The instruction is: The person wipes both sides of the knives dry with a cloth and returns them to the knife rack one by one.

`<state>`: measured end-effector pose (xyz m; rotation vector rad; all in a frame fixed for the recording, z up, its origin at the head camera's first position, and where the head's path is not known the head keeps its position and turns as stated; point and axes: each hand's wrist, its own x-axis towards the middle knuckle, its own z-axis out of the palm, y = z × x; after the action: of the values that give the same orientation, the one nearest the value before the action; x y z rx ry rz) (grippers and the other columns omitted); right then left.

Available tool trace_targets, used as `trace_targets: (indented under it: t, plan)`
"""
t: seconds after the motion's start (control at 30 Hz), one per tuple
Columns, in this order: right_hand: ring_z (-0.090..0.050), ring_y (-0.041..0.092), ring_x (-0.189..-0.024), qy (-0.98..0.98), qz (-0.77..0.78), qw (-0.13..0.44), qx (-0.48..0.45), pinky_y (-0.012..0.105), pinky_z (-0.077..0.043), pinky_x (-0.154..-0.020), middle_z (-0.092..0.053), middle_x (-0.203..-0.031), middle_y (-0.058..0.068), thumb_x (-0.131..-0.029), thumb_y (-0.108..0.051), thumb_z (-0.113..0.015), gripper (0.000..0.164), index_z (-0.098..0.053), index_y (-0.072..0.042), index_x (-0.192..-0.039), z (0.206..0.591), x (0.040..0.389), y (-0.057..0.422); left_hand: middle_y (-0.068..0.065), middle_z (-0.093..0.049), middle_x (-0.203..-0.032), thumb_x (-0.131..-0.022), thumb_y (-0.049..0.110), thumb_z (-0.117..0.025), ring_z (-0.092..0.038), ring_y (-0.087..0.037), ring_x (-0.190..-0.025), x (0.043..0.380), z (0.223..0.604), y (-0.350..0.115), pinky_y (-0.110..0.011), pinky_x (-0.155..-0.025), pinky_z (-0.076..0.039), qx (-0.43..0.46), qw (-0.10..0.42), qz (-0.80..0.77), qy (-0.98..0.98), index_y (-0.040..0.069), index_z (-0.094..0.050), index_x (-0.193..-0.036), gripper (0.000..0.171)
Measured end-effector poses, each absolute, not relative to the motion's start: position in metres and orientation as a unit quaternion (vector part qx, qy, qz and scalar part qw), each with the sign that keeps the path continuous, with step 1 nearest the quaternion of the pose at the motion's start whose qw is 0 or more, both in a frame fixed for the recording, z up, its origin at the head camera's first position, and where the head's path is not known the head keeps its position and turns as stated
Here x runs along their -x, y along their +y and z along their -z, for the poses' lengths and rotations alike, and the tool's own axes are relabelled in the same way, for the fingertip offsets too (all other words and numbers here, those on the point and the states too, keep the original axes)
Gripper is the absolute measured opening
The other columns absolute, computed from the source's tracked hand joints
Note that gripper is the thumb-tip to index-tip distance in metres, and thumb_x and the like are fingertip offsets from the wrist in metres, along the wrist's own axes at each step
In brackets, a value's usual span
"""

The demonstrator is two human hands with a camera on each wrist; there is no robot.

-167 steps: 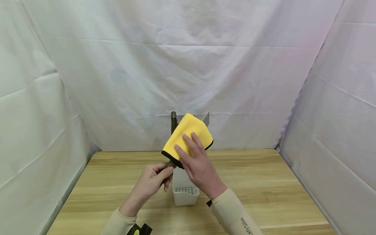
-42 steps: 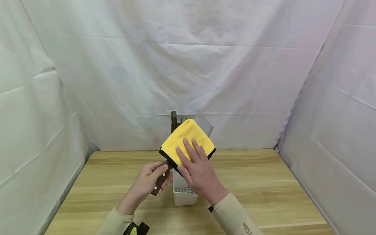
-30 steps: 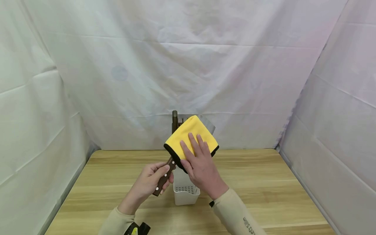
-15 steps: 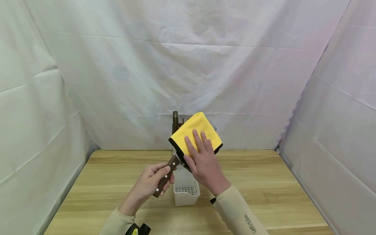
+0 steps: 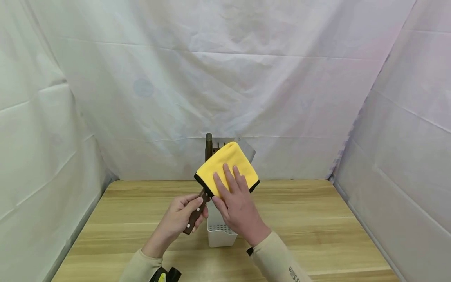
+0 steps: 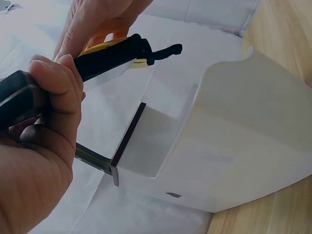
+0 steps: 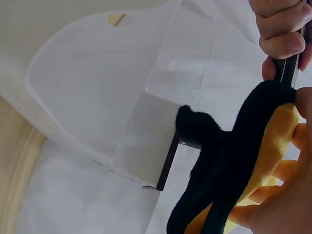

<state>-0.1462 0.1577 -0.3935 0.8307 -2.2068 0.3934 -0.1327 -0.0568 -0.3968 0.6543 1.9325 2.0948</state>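
Observation:
My left hand grips the brown riveted handle of a cleaver, held tilted above the table. The cleaver's grey blade, with a small hole near its far edge, shows at the upper right behind a folded yellow cloth with black edging. Most of the blade is hidden by the cloth. My right hand lies on the cloth with its fingers straight and spread. In the right wrist view, the cloth's black edging lies close to the left hand's fingers.
Behind and below the hands, a white holder with a perforated base stands on the wood-grain table. A dark upright handle and a dark slotted top show at its back. White cloth walls surround the table.
Over the last second the right hand and cloth slid up-right, then back down-left toward the handle, so the blade's far corner shows again. The left hand keeps its grip on the cleaver.

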Motion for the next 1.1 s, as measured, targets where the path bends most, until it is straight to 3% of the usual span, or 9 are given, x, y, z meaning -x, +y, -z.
trace_targets:
  t: [0.27, 0.9, 1.1]
  plan:
    - [-0.036, 0.054, -0.144, -0.857, -0.141, 0.390, -0.307, 0.072, -0.041, -0.105, -0.038, -0.159, 0.027, -0.113, -0.046, -0.026, 0.060, -0.049, -0.007, -0.153, 0.394, 0.146, 0.153, -0.007, -0.063, -0.079, -0.111, 0.024, -0.048, -0.054, -0.009, -0.051, 0.132, 0.396, -0.056, -0.023, -0.045, -0.048, -0.222, 0.114, -0.709, 0.660, -0.012, -0.061, -0.116, 0.039]
    - [-0.031, 0.055, -0.146, -0.872, -0.163, 0.362, -0.285, 0.073, -0.037, -0.107, -0.033, -0.161, 0.029, -0.112, -0.048, -0.027, 0.063, -0.043, -0.007, -0.157, 0.382, 0.175, 0.173, -0.004, -0.065, -0.078, -0.111, 0.017, -0.046, -0.055, -0.007, -0.050, 0.128, 0.401, -0.056, -0.020, -0.045, -0.045, -0.232, 0.109, -0.715, 0.651, -0.014, -0.061, -0.117, 0.035]
    - [-0.026, 0.054, -0.149, -0.884, -0.182, 0.337, -0.270, 0.071, -0.032, -0.112, -0.029, -0.164, 0.028, -0.110, -0.037, -0.048, 0.058, -0.039, -0.007, -0.159, 0.377, 0.182, 0.180, -0.006, -0.064, -0.078, -0.111, 0.017, -0.047, -0.055, -0.007, -0.051, 0.127, 0.402, -0.055, -0.021, -0.044, -0.047, -0.239, 0.107, -0.718, 0.645, -0.014, -0.061, -0.117, 0.035]
